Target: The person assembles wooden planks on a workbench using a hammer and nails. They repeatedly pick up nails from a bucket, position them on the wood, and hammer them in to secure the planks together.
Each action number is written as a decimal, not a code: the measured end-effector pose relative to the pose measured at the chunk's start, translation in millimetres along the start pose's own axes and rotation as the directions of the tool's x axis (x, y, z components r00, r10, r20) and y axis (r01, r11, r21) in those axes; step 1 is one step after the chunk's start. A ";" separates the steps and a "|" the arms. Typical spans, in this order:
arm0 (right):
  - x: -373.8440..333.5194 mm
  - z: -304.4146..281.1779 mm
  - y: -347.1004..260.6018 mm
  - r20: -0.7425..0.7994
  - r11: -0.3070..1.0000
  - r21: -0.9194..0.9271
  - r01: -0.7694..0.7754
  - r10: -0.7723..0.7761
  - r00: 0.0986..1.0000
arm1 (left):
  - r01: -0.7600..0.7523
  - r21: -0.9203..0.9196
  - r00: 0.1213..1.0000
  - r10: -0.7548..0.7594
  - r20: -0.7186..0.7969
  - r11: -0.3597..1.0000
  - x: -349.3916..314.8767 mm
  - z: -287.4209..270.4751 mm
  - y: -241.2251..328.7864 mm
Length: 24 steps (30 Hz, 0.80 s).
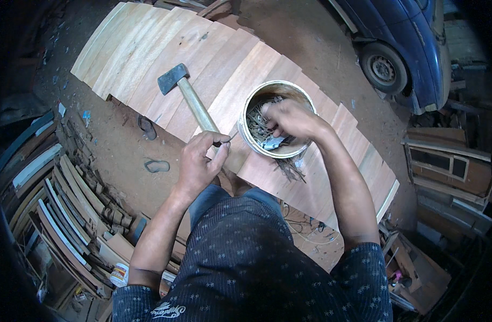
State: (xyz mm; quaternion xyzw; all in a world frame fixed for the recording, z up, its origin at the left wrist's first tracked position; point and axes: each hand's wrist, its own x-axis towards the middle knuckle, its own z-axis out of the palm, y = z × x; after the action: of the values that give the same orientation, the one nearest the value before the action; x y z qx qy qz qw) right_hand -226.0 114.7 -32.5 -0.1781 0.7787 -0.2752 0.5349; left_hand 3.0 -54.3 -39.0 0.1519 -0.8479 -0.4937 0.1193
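Observation:
My left hand (200,163) is closed in a pinch on a thin nail (233,136), held just left of the bucket. A round white bucket (248,140) stands on the boards with many nails (256,121) inside and a pale scrap (274,142) among them. My right hand (293,119) reaches over its rim into the bucket; motion smears the fingers, so their hold is unclear. A hatchet (172,78) lies on the planks, its wooden handle (197,105) running toward and partly hidden by my left hand. More loose nails (292,169) lie against the bucket's near side.
Pale planks (213,64) lie side by side as a long slanting surface. A blue car (412,48) stands far right, above stacked wooden frames (450,166). Curved timber pieces (63,209) pile up at left. Two sandals (157,166) and cables (305,231) lie on the dirt floor.

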 end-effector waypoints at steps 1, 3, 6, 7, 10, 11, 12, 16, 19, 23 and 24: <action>14.2 -0.6 -2.7 -0.046 0.994 -0.106 -0.039 0.034 0.998 | 0.009 0.000 1.000 -0.009 -0.002 1.000 -1.5 0.5 -2.3; 31.5 5.7 4.3 -0.210 0.917 -0.398 -0.036 -0.053 0.976 | 0.009 -0.012 1.000 -0.009 0.007 1.000 -1.7 1.2 -1.7; 48.1 16.4 16.6 -0.310 0.675 -0.738 -0.028 -0.301 0.902 | 0.001 -0.027 1.000 -0.001 0.016 1.000 -0.3 0.1 1.0; 42.2 14.1 5.3 -0.284 0.665 -0.746 -0.037 -0.267 0.921 | 0.001 -0.027 1.000 -0.001 0.010 1.000 -1.3 0.8 -0.9; 54.1 16.1 1.5 -0.264 0.635 -0.769 -0.078 -0.204 0.943 | 0.022 -0.019 1.000 -0.022 0.004 1.000 -6.2 0.4 -1.6; 59.4 15.8 4.0 -0.271 0.623 -0.776 -0.096 -0.192 0.943 | 0.029 -0.016 1.000 -0.029 0.003 0.999 -6.6 -0.1 -0.5; 60.7 14.2 9.1 -0.269 0.633 -0.768 -0.095 -0.185 0.945 | 0.029 -0.033 1.000 -0.029 0.002 0.999 -6.9 0.0 0.4; 64.0 10.8 16.8 -0.236 0.629 -0.776 -0.047 -0.220 0.947 | 0.026 -0.040 0.999 -0.027 -0.019 0.999 -9.7 -2.7 2.4; 63.8 2.7 24.9 -0.180 0.665 -0.746 0.023 -0.235 0.955 | 0.020 -0.029 0.999 -0.021 -0.034 0.999 -11.2 -2.0 3.1; 26.9 -0.1 14.3 -0.154 0.646 -0.761 0.069 -0.282 0.947 | 0.004 -0.026 0.998 -0.006 -0.060 1.000 -11.6 -3.5 0.1; 19.2 1.8 17.8 -0.170 0.636 -0.769 0.063 -0.298 0.939 | 0.028 -0.032 0.999 -0.029 -0.044 0.999 -13.4 -4.2 0.5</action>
State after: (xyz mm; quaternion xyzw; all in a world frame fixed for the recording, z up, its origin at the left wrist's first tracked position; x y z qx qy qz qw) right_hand -231.1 117.3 -58.1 -0.4204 0.8676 -0.0023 0.2655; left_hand 16.8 -52.5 -37.3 0.1729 -0.8350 -0.5050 0.1337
